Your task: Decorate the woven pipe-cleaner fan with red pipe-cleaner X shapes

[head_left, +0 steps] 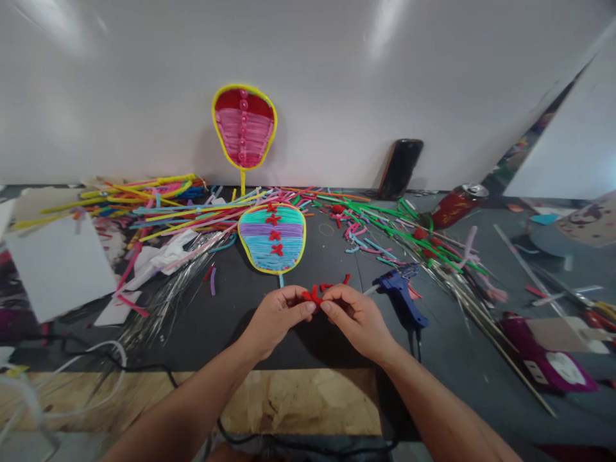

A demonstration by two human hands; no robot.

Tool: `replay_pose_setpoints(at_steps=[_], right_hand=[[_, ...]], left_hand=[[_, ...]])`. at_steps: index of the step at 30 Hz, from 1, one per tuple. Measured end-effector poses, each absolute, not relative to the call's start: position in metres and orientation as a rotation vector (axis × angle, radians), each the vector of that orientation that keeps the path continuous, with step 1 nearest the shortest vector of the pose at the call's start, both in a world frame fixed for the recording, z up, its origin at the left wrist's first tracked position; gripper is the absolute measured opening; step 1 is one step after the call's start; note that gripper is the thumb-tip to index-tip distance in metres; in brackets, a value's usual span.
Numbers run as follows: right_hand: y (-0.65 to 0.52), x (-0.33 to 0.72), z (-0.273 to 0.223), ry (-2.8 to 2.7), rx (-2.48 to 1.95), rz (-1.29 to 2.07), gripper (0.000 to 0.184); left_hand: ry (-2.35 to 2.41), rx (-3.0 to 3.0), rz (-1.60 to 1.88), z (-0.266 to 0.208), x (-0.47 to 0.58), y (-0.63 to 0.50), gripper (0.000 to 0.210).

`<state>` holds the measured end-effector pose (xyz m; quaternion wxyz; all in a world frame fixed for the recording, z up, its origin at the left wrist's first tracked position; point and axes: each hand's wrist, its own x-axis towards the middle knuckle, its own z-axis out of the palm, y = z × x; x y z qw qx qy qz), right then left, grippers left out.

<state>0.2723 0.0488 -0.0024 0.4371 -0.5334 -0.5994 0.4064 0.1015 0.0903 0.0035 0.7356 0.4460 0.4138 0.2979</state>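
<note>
Between my hands is a small red pipe-cleaner piece with short ends sticking up. My left hand pinches its left side between thumb and finger, and my right hand pinches its right side. Just beyond them lies a fan-shaped craft with a yellow rim, bands of teal, purple and blue, and a column of red crosses. Its blue stem runs toward my left hand. Loose red pipe-cleaner bits lie behind my right hand.
A blue glue gun lies right of my hands. Pipe cleaners are heaped at the back. A pink fan-shaped craft stands against the wall, with a phone and a red can farther right. Cables cross the front.
</note>
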Motion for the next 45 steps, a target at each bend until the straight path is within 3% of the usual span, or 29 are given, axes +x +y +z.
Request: replay_pose_setpoints(at_steps=[29, 45], right_hand=[[0.05, 0.274, 0.0, -1.793, -1.327, 0.763, 0.012], [0.049, 0.271, 0.008, -1.355, -1.3, 1.344, 0.023]], left_hand=[[1.082, 1.463, 0.644, 0.003, 0.102, 0.086, 0.013], [0.966, 1.11, 0.566, 0.01, 0.101, 0.091, 0.018]])
